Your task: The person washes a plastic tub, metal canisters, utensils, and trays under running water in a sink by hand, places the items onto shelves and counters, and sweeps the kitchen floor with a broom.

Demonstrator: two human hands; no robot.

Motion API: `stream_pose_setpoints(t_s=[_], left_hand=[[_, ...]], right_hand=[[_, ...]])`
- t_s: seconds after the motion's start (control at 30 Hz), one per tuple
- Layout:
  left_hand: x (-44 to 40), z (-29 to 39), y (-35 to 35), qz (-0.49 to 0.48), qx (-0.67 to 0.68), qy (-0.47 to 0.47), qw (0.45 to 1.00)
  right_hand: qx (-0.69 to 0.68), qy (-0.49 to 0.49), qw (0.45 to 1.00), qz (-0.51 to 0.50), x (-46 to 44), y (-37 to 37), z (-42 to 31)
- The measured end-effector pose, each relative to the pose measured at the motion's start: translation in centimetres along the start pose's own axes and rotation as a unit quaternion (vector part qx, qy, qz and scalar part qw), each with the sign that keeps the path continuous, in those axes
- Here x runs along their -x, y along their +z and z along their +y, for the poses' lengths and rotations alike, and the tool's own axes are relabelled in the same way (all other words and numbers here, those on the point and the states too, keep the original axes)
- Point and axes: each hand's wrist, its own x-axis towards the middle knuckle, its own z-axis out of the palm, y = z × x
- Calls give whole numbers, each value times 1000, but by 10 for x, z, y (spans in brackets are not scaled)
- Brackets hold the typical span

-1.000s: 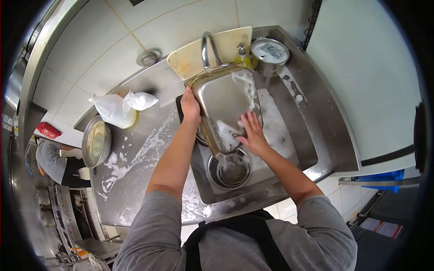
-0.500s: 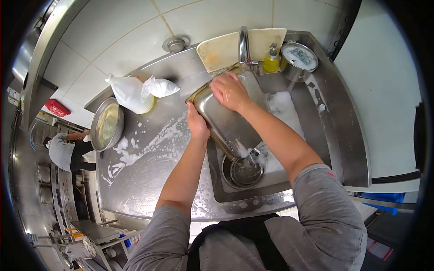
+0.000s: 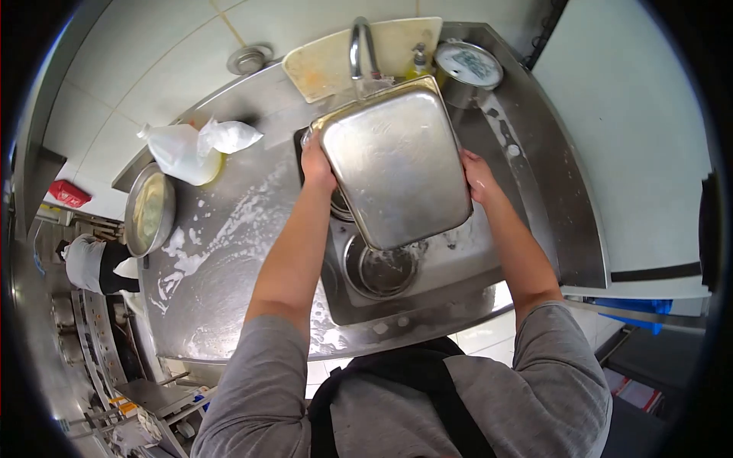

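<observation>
Clamping the metal pan (image 3: pixel 398 166) between them by its opposite sides, the left hand (image 3: pixel 318 162) and right hand (image 3: pixel 479 177) hold it over the sink (image 3: pixel 340 307), where a wet grip could slip on smooth edges, dropping it onto the pots (image 3: pixel 382 273) below them.

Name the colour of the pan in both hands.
The pan is mostly silver-grey, best seen in the head view.

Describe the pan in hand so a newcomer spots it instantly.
Find the steel sink below the curved tap. Over it, the left hand and right hand hold a metal pan by its sides. Its large rectangular shape sets it apart from the round containers below.
</observation>
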Motion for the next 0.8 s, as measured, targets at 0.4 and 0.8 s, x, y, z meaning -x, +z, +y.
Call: stream_pose_setpoints(t_s=[0.4,0.8], left_hand=[[-35,-1,105,-121,-222,-189,949],[38,-9,5,-125,-126,-296,939]], right_hand=[[391,-337,844,142,109,5,7],[680,-528,508,9,108,-30,5]])
